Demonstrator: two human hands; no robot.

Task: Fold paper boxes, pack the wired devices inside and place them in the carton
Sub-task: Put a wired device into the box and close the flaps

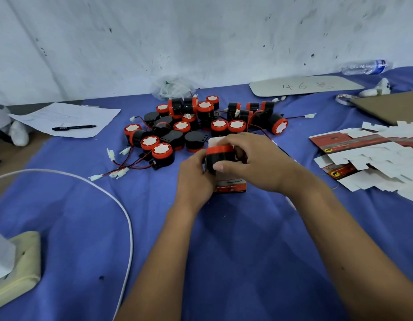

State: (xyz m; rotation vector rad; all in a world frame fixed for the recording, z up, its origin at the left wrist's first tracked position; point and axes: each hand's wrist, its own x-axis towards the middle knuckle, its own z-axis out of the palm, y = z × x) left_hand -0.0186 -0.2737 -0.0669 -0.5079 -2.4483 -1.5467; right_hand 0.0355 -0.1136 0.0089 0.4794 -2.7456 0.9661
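1. The left hand (196, 174) and the right hand (254, 163) both hold one black wired device (220, 156) with a red rim, over a red and white paper box (231, 187) that stands on the blue-covered bench (224, 239).
2. Left grip: fingers curled round the device's left side. Right grip: clamped on the device, fingers over its top and thumb on its front.
3. A pile of wired devices (201, 126) lies just behind the hands, white connectors trailing toward the left.
4. Flat unfolded paper boxes (374, 154) are stacked at the right.
5. A pen (73, 127) lies on a sheet of paper (69, 119) at the far left; a water bottle (367, 67) lies by the wall.
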